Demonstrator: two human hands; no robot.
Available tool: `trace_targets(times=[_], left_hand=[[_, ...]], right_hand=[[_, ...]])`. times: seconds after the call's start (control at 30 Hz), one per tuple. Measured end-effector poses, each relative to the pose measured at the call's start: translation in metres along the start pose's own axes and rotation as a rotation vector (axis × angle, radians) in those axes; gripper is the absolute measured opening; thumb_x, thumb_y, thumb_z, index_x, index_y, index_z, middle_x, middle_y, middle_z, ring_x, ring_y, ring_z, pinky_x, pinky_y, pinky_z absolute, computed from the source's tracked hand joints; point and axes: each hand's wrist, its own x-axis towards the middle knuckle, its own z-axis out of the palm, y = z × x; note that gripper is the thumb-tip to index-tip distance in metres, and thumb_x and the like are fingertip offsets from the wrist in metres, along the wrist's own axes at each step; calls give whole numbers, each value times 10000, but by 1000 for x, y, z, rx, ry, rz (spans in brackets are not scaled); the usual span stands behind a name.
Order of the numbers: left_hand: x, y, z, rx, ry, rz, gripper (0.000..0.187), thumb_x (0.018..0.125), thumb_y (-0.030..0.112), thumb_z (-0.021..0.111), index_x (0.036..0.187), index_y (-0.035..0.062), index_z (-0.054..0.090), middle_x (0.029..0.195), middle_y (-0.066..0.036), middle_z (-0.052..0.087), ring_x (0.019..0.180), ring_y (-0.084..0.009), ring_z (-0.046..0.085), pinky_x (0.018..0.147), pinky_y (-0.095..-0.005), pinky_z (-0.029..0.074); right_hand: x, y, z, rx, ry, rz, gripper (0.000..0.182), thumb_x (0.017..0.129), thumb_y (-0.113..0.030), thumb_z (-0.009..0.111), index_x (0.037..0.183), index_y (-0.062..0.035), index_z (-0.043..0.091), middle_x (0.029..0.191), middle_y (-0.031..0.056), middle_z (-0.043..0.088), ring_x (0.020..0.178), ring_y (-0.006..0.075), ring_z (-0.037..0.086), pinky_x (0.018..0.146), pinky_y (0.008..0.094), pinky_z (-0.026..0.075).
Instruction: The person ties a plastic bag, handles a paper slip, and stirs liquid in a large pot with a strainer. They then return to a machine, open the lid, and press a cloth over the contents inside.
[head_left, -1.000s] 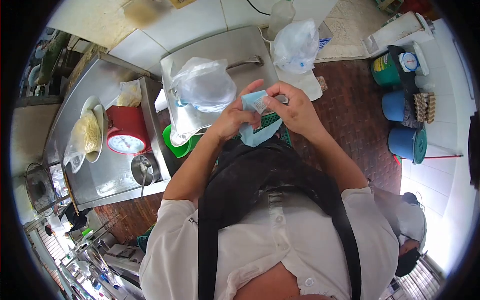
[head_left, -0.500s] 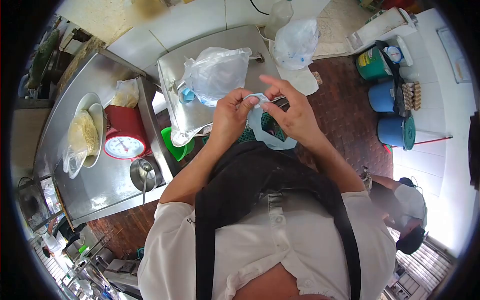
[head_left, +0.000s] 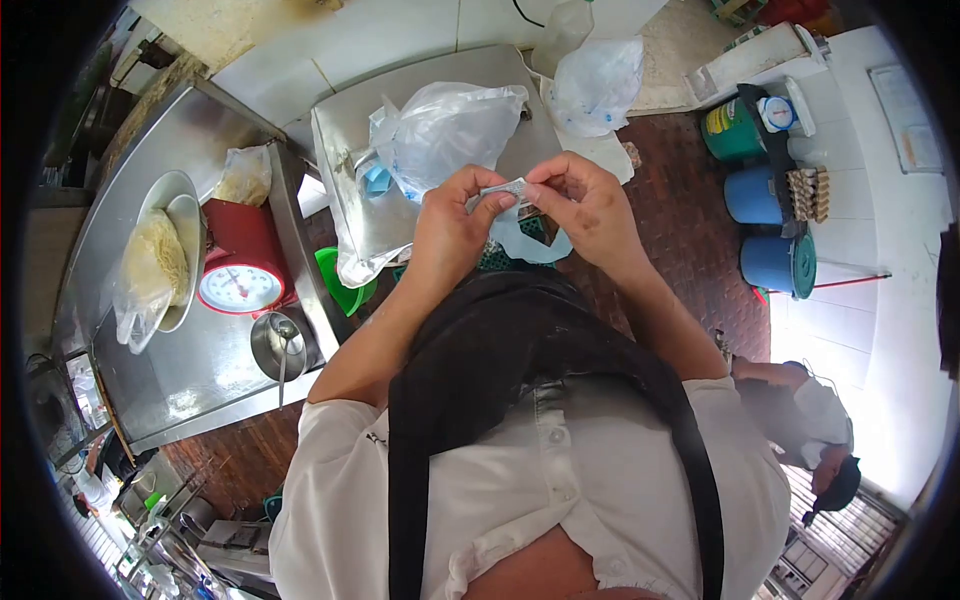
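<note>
Between my two hands is a light blue plastic bag [head_left: 530, 246], its gathered upper edge pinched and its thin film hanging down in a loop. My left hand [head_left: 460, 222] is closed, thumb and fingers pinching one end of that edge. At the other end, my right hand [head_left: 588, 212] pinches it between thumb and index finger. Just beyond my left hand, a clear plastic bag [head_left: 450, 135] rests on a metal table [head_left: 345, 130], with a small blue piece [head_left: 377, 181] beside it.
To the left, a steel counter [head_left: 215, 365] holds a red scale [head_left: 240, 245], a bowl with bagged noodles [head_left: 160, 262] and a metal pot [head_left: 270, 362] with a ladle. A green container [head_left: 345, 285] is below. Blue buckets [head_left: 752, 195] and another person [head_left: 800, 415] are at the right.
My right index finger, raised before, has come down to pinch the bag's edge. The hanging film has risen slightly. The camera view has shifted a little.
</note>
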Motion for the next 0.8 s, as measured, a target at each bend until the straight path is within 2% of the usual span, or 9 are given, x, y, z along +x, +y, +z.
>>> trace_targets(times=[0.07,0.2,0.27,0.4,0.47,0.57,0.63,0.7,0.8], left_hand=[[1,2,-7,186,5,113,156,901,142,749,942,8,680,823,-122,684,808,-195,651,748,-323,502],[3,3,-21,236,-59,115,196,921,192,734,930,3,681,799,-144,669,719,-235,624,687,-343,489],[2,5,-27,201,-127,0,260,941,252,723,919,-3,675,725,-117,635,646,-185,568,624,-340,461],[-2,-14,-32,33,-136,-40,323,954,306,712,898,-9,664,665,-72,589,627,-123,519,588,-317,432],[-4,-19,-33,24,-154,-108,330,961,320,709,900,-2,672,672,-42,593,651,-80,500,586,-294,419],[-5,-14,-39,130,-226,-150,222,958,226,729,941,9,685,763,57,614,702,-34,495,604,-224,397],[-7,-14,-37,-5,-251,-139,223,937,218,749,954,4,689,766,28,633,708,-51,524,622,-245,428],[-8,-13,-38,-137,-264,-114,230,916,211,768,967,-1,692,769,-1,653,714,-68,552,640,-265,459],[-10,-23,-46,-154,-448,-198,215,886,150,786,1003,-7,696,828,0,685,769,-53,575,687,-273,484]], right_hand=[[1,0,7,30,2,-30,176,929,-98,720,1056,12,668,893,53,708,842,117,670,801,279,534],[8,-2,11,-83,-49,-70,187,929,-104,721,1062,16,668,929,63,712,868,124,670,819,280,530],[11,-1,13,-90,-48,-81,181,928,-104,721,1054,16,672,934,65,713,878,127,669,825,281,528],[14,9,21,118,-41,-27,153,915,-108,729,1008,8,691,961,73,717,894,139,669,842,286,524],[15,2,25,45,-51,-71,144,911,-110,732,988,5,693,953,71,714,888,139,668,845,289,524],[17,-4,25,-37,-72,-71,148,904,-116,738,975,6,692,943,68,707,881,143,666,853,296,523],[16,-1,23,-54,-96,-31,159,902,-120,741,981,8,689,942,66,703,880,146,665,858,300,522],[18,7,23,-27,-105,-128,86,937,-15,686,1002,16,639,976,47,647,904,95,614,783,250,503],[16,14,26,61,-30,-223,109,914,-80,723,955,8,672,975,60,649,920,130,621,852,291,506]])
